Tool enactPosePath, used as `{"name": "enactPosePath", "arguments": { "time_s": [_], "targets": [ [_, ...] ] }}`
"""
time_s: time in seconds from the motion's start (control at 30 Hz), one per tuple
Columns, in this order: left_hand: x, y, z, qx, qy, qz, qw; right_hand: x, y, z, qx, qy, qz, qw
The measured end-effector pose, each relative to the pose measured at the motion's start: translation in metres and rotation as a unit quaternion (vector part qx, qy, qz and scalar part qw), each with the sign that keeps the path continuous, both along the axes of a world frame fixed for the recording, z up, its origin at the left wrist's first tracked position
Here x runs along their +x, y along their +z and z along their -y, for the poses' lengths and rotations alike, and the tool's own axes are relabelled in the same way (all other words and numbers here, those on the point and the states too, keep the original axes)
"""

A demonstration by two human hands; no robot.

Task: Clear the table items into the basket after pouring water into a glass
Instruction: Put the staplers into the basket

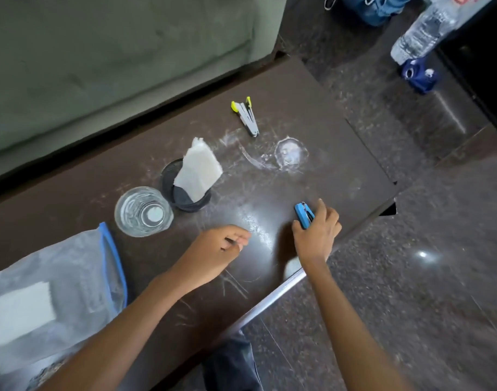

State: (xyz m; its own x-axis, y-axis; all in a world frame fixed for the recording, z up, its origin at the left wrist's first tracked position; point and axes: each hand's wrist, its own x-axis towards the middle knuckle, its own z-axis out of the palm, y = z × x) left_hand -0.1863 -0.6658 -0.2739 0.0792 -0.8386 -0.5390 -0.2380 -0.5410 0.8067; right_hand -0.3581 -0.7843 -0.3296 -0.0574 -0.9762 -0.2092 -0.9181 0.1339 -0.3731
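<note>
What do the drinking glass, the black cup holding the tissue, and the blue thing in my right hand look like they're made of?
The glass looks like clear glass, though clear plastic is possible: see-through with bright rim highlights. The black cup seems to be metal mesh, judging by its fine grid texture. The blue stapler in the right hand appears to be glossy plastic with a metal part.

Both forearms are bare to the left hand [219,249] and right hand [317,235], unsleeved, with dark trousers [236,362] at six o'clock.
</note>
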Motion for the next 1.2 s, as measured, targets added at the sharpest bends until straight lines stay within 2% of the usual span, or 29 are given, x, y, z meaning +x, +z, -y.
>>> {"name": "enactPosePath", "arguments": {
  "time_s": [0.1,0.23,0.43,0.57,0.67,0.77,0.83,1.0,1.07,1.2],
  "targets": [
    [-0.009,-0.006,0.011,0.006,0.011,0.014,1.0,-0.002,-0.01,0.004,0.033,0.02,-0.008,0.999],
    [-0.013,-0.013,0.028,0.018,0.008,0.061,0.998,0.008,-0.007,0.003,0.047,0.112,0.072,0.99],
    [-0.011,-0.014,0.05,-0.026,-0.06,0.226,0.972,0.039,0.024,-0.009,0.037,0.294,0.153,0.943],
    [-0.003,-0.016,0.052,0.004,-0.02,0.299,0.954,0.052,0.044,0.004,0.067,0.32,0.239,0.914],
    [0.003,-0.016,0.048,0.026,0.065,0.276,0.959,0.069,0.051,0.038,0.095,0.252,0.301,0.915],
    [0.004,-0.014,0.044,0.048,0.119,0.238,0.963,0.11,0.039,0.085,0.024,0.168,0.255,0.952],
    [0.002,-0.014,0.04,0.065,0.137,0.225,0.962,0.14,0.027,0.108,-0.018,0.184,0.195,0.963],
    [-0.006,-0.015,0.027,0.082,0.151,0.245,0.954,0.184,-0.012,0.124,-0.003,0.277,0.05,0.959],
    [-0.009,-0.014,0.023,0.076,0.164,0.245,0.953,0.181,-0.023,0.114,-0.028,0.314,-0.004,0.949],
    [-0.01,-0.011,0.018,0.083,0.19,0.237,0.949,0.144,-0.036,0.075,-0.06,0.317,-0.007,0.946]
  ]
}}
